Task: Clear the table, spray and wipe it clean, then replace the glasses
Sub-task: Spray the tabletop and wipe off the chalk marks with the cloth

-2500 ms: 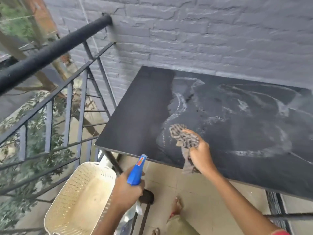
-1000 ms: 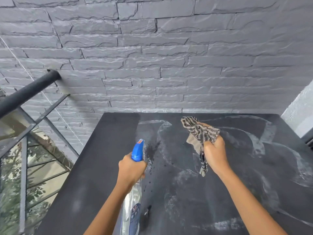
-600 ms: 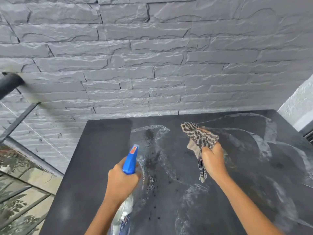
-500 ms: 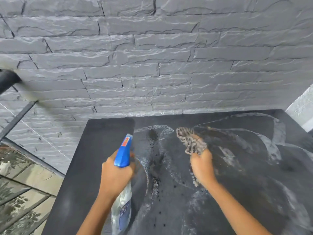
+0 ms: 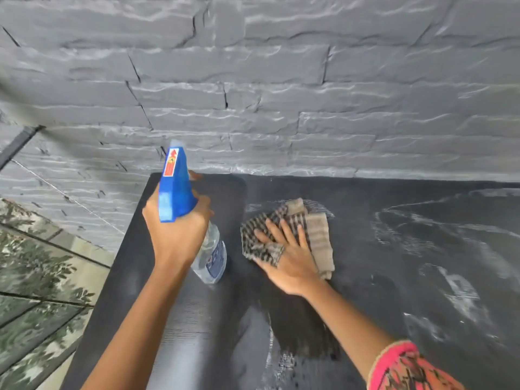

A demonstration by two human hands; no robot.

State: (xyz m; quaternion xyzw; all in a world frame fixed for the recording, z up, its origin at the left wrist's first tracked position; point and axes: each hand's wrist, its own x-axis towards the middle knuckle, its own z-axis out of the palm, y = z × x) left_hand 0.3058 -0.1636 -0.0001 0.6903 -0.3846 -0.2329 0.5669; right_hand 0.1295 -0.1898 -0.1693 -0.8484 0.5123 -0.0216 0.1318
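Observation:
The black table [image 5: 408,277] fills the lower right, streaked with wet smears. My left hand [image 5: 177,232] grips a spray bottle [image 5: 174,190] with a blue trigger head and clear body, held upright over the table's left part. My right hand [image 5: 287,254] lies flat with fingers spread, pressing a checked brown cloth [image 5: 318,237] onto the tabletop just right of the bottle. No glasses are in view.
A grey stone wall [image 5: 281,94] runs right behind the table's far edge. At the left, beyond the table's left edge, a dark railing bar [image 5: 19,142] and foliage far below [image 5: 33,263] show a drop.
My right hand has gone from holding the cloth bunched above the table to pressing it flat on the surface. The spray bottle has risen and sits closer to the cloth.

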